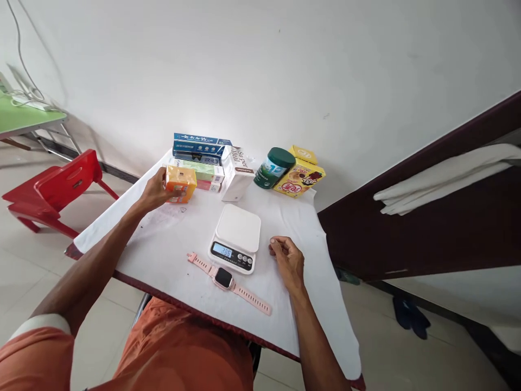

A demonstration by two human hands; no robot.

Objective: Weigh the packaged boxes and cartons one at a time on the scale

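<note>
My left hand (153,190) grips an orange box (181,183) just above the white-covered table (163,250), beside a stack of flat boxes (199,163). My right hand (287,259) rests on the table with its fingers curled in, right of a white kitchen scale (236,237) whose display is lit. A pink smartwatch (225,278) lies flat in front of the scale.
A white carton (236,174), a green-lidded jar (274,167) and a yellow snack box (300,175) stand at the table's far edge. Red plastic chairs (52,190) are to the left. A dark wooden bed frame (427,228) stands at the right.
</note>
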